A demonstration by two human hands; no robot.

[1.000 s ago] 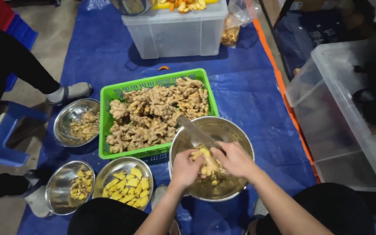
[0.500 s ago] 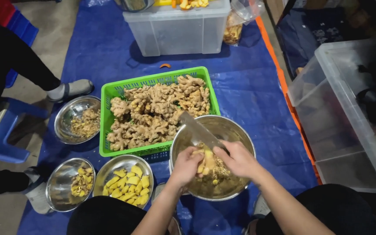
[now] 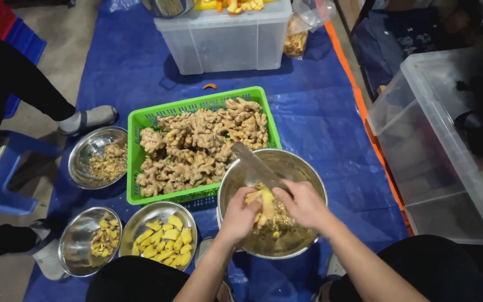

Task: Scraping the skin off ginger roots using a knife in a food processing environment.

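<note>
The left hand is closing its grip around a peeled yellow piece of ginger, holding it over the large steel bowl at about 5 o'clock from the green basket. The right hand is gripping a knife handle, its grip fully wrapped, with the knife blade pointing toward 11 o'clock. The ginger is likely firm, knobbly, light and a bit slippery where peeled, so pinching it at its thicker end seems safest. Four steel bowls are sitting on the blue tarp: the large one, one with yellow pieces, and two smaller ones at 9 and 7 o'clock. One basket is holding many unpeeled roots.
</note>
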